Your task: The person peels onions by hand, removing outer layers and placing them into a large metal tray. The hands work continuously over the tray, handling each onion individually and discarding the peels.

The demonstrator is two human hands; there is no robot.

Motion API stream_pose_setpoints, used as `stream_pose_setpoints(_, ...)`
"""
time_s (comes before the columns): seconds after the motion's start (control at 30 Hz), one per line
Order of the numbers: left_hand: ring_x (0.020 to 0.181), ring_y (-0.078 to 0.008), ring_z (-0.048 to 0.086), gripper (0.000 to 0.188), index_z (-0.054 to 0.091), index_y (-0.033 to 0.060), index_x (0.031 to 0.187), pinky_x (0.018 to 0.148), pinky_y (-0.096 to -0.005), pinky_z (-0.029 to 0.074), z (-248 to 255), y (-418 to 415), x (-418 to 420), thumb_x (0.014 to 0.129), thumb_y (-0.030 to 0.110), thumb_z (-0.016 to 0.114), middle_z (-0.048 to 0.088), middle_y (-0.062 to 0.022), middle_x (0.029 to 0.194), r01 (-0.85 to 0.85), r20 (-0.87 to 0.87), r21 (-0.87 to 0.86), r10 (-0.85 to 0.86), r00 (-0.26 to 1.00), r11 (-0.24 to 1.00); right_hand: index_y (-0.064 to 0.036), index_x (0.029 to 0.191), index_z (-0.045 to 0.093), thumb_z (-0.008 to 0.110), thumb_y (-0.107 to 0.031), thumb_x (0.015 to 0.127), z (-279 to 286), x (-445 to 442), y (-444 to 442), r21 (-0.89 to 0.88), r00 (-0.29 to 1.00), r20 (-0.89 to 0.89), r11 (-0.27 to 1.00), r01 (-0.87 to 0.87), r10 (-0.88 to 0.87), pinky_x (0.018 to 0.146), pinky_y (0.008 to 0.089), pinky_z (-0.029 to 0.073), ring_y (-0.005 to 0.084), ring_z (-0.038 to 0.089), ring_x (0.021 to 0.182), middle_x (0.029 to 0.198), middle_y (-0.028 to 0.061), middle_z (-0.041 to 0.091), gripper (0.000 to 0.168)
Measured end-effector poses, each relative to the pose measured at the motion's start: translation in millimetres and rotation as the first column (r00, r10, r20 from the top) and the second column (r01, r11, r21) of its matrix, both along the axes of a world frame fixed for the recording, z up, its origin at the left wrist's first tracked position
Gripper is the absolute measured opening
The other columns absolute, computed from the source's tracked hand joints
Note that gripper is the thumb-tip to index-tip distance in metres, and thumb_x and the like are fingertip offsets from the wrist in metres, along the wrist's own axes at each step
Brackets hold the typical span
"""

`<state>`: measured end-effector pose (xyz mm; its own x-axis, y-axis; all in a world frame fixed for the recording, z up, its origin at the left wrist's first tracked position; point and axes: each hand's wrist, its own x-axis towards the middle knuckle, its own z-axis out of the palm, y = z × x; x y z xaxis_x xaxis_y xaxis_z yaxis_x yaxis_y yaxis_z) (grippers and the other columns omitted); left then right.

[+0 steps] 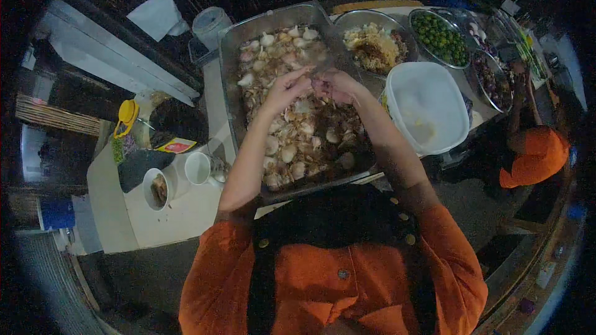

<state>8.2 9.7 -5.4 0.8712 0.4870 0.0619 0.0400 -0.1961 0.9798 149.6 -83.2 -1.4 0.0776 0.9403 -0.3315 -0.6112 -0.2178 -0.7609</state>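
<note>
A large clear plastic tub (pixel 227 102) stands before me, filled with whole garlic bulbs (pixel 298 170), loose cloves and papery skins. Over its middle my left hand (pixel 289 87) and my right hand (pixel 339 86) meet at the fingertips, fingers bent inward. Something small may be pinched between them, but blur and dim light hide it. Beneath the hands lies the garlic; a darker patch of skins shows near my right wrist. Beyond my right forearm sits a white plastic container (pixel 426 107) with a little pale matter at its bottom.
A metal bowl of peeled garlic (pixel 375 51) and a bowl of small green fruits (pixel 440 39) stand at back right. A co-worker's orange sleeve (pixel 535 156) is beside a bowl of shallots (pixel 489 77). Left are white mugs (pixel 198 168) and a yellow-capped container (pixel 128 111).
</note>
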Motion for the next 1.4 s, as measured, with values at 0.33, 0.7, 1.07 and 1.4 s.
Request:
stream_pose_setpoints(0.33,0.058,-0.0033,0.041,0.040,0.043,0.0028,0.111,0.051,-0.0172,0.035,-17,9,1,0.075,0.018,0.054,0.049,0.0038,0.070,0.009,0.055,-0.154,0.000,0.998,0.988,-0.006,0.075,0.045,0.033,-0.020,0.083,-22,11,6,0.215,0.909,-0.322,0.956,-0.201,0.263,0.053,0.0260,0.041,0.0117,0.045,0.056,0.061,0.0003,0.044,0.020)
stream_pose_setpoints(0.7,0.050,-0.0026,0.030,0.037,0.040,0.0096,0.114,0.043,-0.0160,0.024,2,0,-1,0.079,0.014,0.048,0.037,0.0071,0.062,0.106,0.091,-0.185,-0.091,0.992,0.977,-0.003,0.101,0.041,0.038,-0.023,0.083,-10,-10,-1,0.136,0.991,0.133,0.991,0.012,-0.030,0.065,0.0286,0.041,0.0137,0.048,0.072,0.089,0.0049,0.049,0.027)
stream_pose_setpoints(1.07,0.050,-0.0021,0.034,0.038,0.041,0.0052,0.113,0.043,-0.0170,0.029,-2,4,-1,0.078,0.018,0.050,0.041,0.0063,0.059,0.019,0.056,-0.186,-0.009,0.998,0.982,0.001,0.106,0.041,0.033,-0.031,0.084,-9,-15,3,0.079,0.634,0.773,0.995,-0.061,-0.023,0.080,0.0300,0.036,0.0242,0.047,0.092,0.099,0.0163,0.049,0.040)
stream_pose_setpoints(1.4,0.043,-0.0023,0.027,0.032,0.044,0.0066,0.110,0.037,-0.0161,0.020,13,-12,0,0.080,0.019,0.046,0.032,0.0062,0.051,-0.068,0.027,-0.533,0.098,0.995,0.843,-0.003,0.101,0.039,0.033,-0.032,0.084,-47,-19,23,0.470,0.285,0.852,0.881,-0.051,-0.439,0.057,0.0252,0.037,0.0122,0.043,0.060,0.067,0.0021,0.045,0.034)
